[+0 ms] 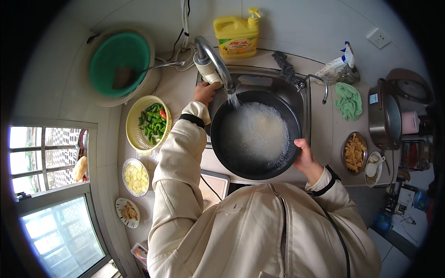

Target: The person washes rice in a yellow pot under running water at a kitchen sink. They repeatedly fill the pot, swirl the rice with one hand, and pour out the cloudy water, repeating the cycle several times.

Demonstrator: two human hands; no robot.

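Water runs from the curved metal faucet into a large black wok over the sink. Cloudy, bubbly water covers much of the wok's inside. My right hand grips the wok at its right side, thumb on the rim. At the faucet's base my left hand touches the white fitting, its fingers closed around a low part of it. The metal sink shows behind and beside the wok. Whether the wok rests on the sink's edge is hidden.
Left stand a yellow basket of green peppers, a plate of cut pale pieces and a green basin. A yellow detergent jug is behind. On the right are a green cloth, a metal bowl of food and a pot.
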